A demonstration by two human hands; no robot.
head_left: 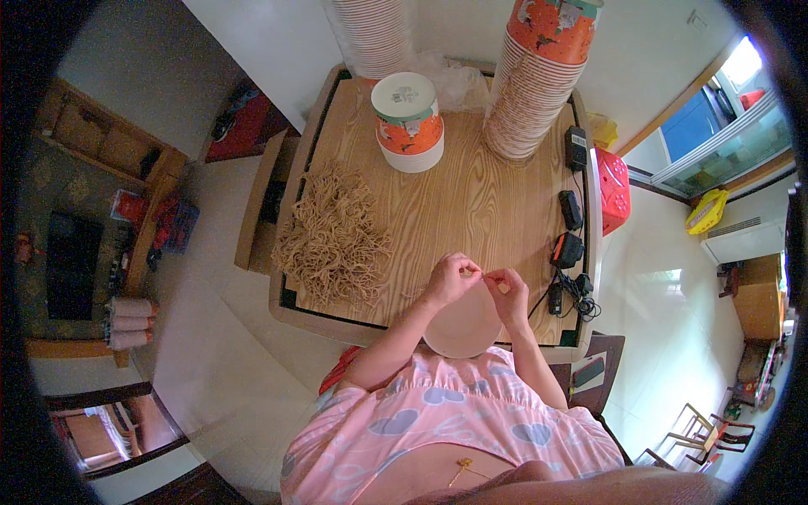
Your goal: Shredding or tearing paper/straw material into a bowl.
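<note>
At the wood-grain table's (459, 202) near edge, your left hand (454, 278) and right hand (508, 293) are pinching closely at the white paper tub's (463, 326) far side, probably for steadiness, what's between fingertips being unclear.

This looks like a home. A wooden cabinet (109, 150) and a dark screen (71, 265) stand left, wooden chairs (705, 439) right.
</note>
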